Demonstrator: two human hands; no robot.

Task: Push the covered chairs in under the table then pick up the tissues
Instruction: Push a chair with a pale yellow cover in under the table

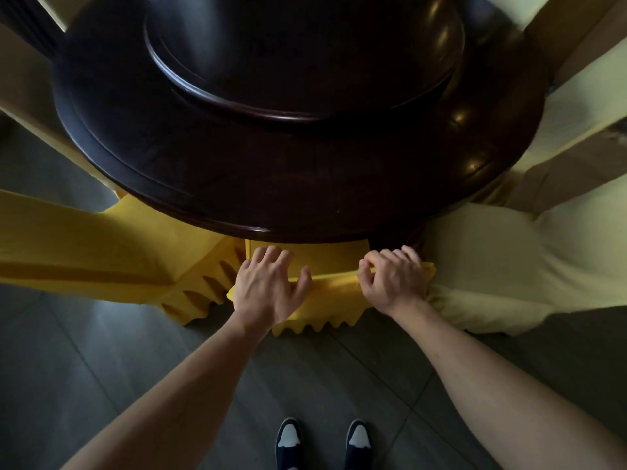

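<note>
both hands on the top of a yellow-covered chair pushed against a dark round surface

the middle covered chair (325, 293), in bright yellow cloth with a pleated skirt, stands at the near edge of the round dark wooden surface (237, 184), its seat hidden beneath the rim. the left hand (268, 286) lies on the chair's top with fingers spread and only lightly bent, thumb out to the right, pressing rather than gripping. the right hand (393, 279) has its fingers curled over the top edge and pinches the yellow cloth. a second yellow chair (101, 252) sits just left, a pale cream covered chair (502, 262) just right, both touching the middle one. a raised round turntable (298, 56) sits on the far part of the surface. two dark shoes (322, 442) stand near on the grey tiled floor (101, 351).
</note>
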